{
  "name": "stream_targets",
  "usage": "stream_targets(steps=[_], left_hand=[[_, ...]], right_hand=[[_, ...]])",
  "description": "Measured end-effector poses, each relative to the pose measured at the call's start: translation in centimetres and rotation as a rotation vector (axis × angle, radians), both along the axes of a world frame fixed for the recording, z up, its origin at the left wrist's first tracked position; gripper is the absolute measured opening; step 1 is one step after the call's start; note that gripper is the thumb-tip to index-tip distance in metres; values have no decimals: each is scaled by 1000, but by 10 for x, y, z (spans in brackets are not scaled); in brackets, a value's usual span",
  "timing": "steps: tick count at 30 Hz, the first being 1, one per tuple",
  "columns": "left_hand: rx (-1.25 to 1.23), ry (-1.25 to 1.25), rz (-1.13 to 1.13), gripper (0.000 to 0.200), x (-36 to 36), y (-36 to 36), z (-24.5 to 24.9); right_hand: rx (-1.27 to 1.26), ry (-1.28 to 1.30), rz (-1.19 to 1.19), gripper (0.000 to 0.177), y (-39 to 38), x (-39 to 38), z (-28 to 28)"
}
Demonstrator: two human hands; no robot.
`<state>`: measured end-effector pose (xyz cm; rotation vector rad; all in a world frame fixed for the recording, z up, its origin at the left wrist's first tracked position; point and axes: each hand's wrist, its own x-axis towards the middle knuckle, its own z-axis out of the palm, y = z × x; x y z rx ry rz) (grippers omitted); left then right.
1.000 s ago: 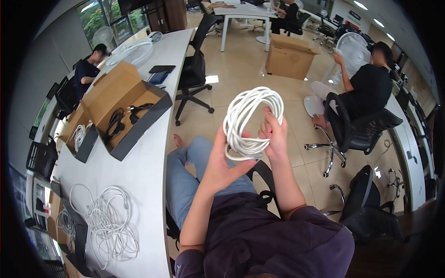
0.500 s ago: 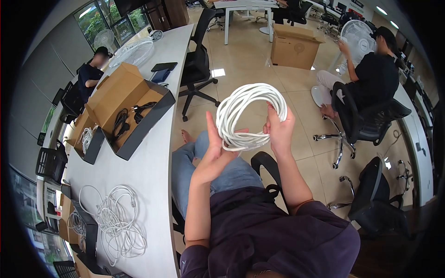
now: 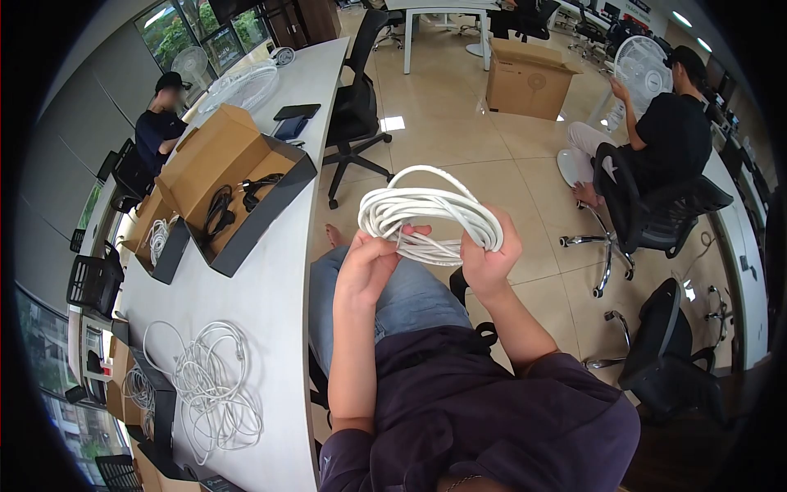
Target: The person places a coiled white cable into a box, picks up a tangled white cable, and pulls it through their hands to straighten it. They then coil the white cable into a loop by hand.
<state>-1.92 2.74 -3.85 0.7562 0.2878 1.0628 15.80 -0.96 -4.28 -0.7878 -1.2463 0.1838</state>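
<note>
Office floor tiles (image 3: 459,139) are seen beneath a coil of white cable (image 3: 430,215), clasped between a left hand (image 3: 369,266) closed on one end and a right hand (image 3: 489,261) closed on the other, seemingly so the loops are kept bundled.

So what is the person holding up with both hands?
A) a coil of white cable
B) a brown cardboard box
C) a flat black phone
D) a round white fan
A: the left hand and the right hand each grip one side of the coil of white cable, holding it out above the person's lap.
</note>
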Motion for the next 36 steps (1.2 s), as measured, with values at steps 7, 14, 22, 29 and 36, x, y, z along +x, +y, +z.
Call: stream_targets(steps=[7,14,22,29,36], left_hand=[[-52,-19,52,45,-6,-5,7],[-12,28,164,42,-12,-10,12],[7,219,345,28,-8,-9,10],[-12,309,439,26,10,-12,18],[-2,343,504,22,14,-15,25]], right_hand=[[9,-30,56,20,4,-6,0],[-130,173,231,19,10,-18,5],[-39,4,172,19,11,-20,8],[-413,298,469,28,0,3,19],[-428,290,767,44,-8,17,20]])
